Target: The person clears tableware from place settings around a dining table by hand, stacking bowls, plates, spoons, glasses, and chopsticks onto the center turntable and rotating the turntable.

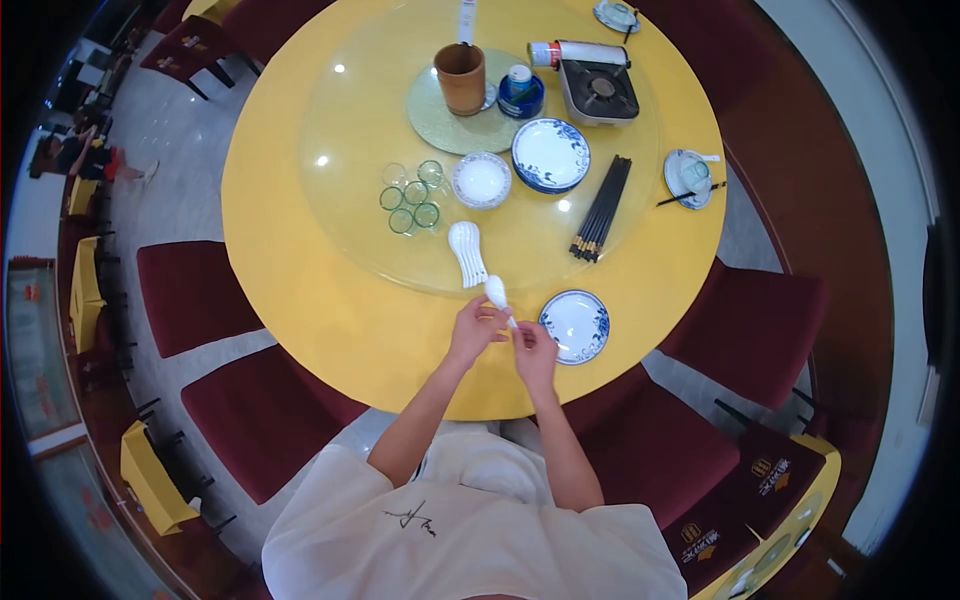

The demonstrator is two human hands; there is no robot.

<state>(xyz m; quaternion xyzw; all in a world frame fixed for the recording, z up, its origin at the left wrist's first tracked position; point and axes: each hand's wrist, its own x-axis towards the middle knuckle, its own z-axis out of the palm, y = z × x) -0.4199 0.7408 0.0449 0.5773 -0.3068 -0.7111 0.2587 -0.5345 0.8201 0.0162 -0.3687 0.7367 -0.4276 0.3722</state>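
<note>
A white soup spoon (496,290) is held over the near part of the table, its bowl pointing away from me. My left hand (477,331) pinches the handle from the left with its fingertips. My right hand (536,352) has its fingers closed on the handle's near end. Just right of my right hand lies a white plate with blue flowers (576,327). Beyond the spoon, a stack of white soup spoons (465,252) rests on the glass turntable (350,215).
On the turntable stand green-rimmed glasses (416,192), bowls (482,181), a plate stack (551,154), black chopsticks (602,208), a brown pot (460,80) and a portable stove (598,90). A place setting (690,178) sits at right. Dark red chairs (195,295) surround the yellow table (270,230).
</note>
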